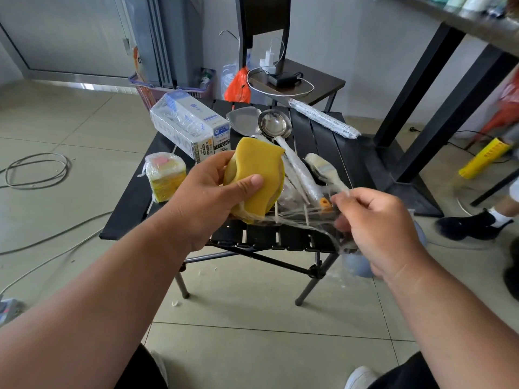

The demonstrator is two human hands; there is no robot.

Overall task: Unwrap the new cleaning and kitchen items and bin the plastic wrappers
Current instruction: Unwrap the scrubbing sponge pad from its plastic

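My left hand grips a yellow sponge above the near part of the black slatted table. A clear plastic wrapper stretches from the sponge's lower side to my right hand, which pinches its far end. On the table lie a wrapped pack of sponges, a wrapped box, a steel spatula, a ladle with a wrapped handle, a wrapped brush and a long wrapped item.
A dark chair with a charger and cables stands behind the table. A shopping basket and an orange bag sit on the floor beyond. Cables loop on the tiles at left. Another person's shoes are at right, by a black table leg.
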